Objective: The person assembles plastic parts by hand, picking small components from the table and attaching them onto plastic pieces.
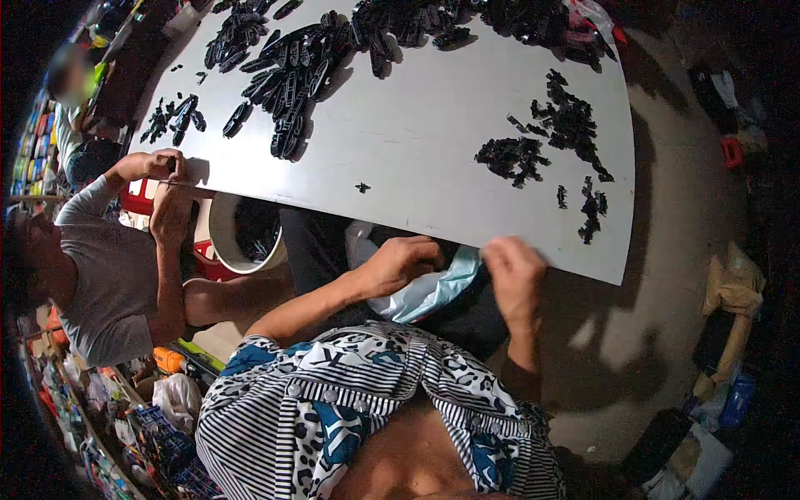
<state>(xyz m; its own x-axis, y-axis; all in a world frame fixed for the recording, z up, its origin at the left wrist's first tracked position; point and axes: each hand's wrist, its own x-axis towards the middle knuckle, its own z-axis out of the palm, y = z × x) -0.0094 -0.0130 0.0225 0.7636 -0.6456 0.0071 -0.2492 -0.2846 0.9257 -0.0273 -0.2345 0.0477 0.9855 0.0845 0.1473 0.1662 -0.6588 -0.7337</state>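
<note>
In my lap, under the table's near edge, lies a shiny pale-blue and white plastic bag (pixel 442 287). My left hand (pixel 404 262) is over its left side with the fingers curled closed; whatever they may grip is hidden. Beside the bag's upper right corner is my right hand (pixel 514 271), smeared by motion, so its fingers cannot be read. A single small black plastic piece (pixel 362 187) rests on the white table (pixel 400 167) ahead of my left hand.
Black plastic parts (pixel 292 83) are heaped along the far side, with smaller black pieces (pixel 567 121) at the right. A white bucket (pixel 221 237) holding dark parts stands left, beside a seated co-worker (pixel 108 267) whose hands hold a small dark piece at the table edge.
</note>
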